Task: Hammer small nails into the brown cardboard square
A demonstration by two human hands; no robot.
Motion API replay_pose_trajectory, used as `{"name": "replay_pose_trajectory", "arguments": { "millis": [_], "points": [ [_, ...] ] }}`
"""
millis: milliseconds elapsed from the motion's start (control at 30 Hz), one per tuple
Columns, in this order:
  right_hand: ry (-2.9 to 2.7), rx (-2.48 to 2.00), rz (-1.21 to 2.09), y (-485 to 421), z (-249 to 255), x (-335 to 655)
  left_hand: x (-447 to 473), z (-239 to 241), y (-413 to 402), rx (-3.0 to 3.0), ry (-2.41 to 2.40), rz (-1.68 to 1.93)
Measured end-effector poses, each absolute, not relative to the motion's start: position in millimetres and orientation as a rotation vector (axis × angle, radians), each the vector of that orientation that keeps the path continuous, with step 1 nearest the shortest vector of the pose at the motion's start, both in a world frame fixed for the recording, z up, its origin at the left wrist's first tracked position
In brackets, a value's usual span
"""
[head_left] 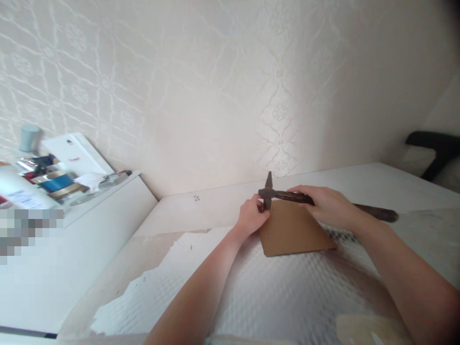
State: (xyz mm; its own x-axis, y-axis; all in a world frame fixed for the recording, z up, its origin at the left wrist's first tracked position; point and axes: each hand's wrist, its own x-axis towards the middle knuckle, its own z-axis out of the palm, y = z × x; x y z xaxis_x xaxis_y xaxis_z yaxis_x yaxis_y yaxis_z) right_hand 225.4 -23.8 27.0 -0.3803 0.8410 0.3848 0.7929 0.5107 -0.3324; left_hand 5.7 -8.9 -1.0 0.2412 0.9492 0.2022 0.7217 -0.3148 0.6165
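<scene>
My right hand (pixel 332 206) grips the dark wooden handle of a hammer (pixel 377 212) partway along its length. The hammer's metal head (pixel 267 192) is over the far left corner of a brown board (pixel 293 232). My left hand (pixel 250 215) is at that same corner, fingers drawn together right beside the head. What the left fingers pinch, if anything, is hidden by the hammer head. A row of tiny dark dots (pixel 276 209) shows along the board's far edge. The board rests on a textured white sheet (pixel 251 297).
Several small dark bits (pixel 196 198) lie on the white surface near the wall. At the left stands a white cabinet (pixel 104 225) topped with a white box (pixel 77 155), tape rolls (pixel 59 183) and a grey-blue cup (pixel 29 138). A black armrest (pixel 433 141) is at the right.
</scene>
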Motion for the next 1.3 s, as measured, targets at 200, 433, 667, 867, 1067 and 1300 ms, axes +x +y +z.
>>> {"name": "replay_pose_trajectory", "arguments": {
  "millis": [200, 433, 667, 867, 1067, 1300],
  "points": [
    [-2.197, -1.353, 0.039, -25.3, 29.7, 224.2, 6.0, -1.4, -8.4, 2.104, 1.537, 0.792],
    [-2.231, -1.351, -0.018, -26.9, 30.2, 226.0, 5.3, -3.0, -7.4, 2.119, 1.520, 0.776],
    [-2.165, -1.353, -0.084, -27.9, 34.3, 226.5, 5.0, -3.7, -7.7, 2.106, 1.516, 0.803],
    [-2.194, -1.349, -0.086, -28.7, 34.3, 226.0, 5.1, -3.7, -6.8, 2.095, 1.514, 0.793],
    [-2.168, -1.328, -0.097, -28.7, 35.0, 224.8, 4.9, -4.2, -6.7, 2.090, 1.520, 0.797],
    [-2.139, -1.356, -0.104, -29.4, 36.2, 224.2, 4.9, -2.9, -8.3, 2.113, 1.487, 0.799]
  ]
}}
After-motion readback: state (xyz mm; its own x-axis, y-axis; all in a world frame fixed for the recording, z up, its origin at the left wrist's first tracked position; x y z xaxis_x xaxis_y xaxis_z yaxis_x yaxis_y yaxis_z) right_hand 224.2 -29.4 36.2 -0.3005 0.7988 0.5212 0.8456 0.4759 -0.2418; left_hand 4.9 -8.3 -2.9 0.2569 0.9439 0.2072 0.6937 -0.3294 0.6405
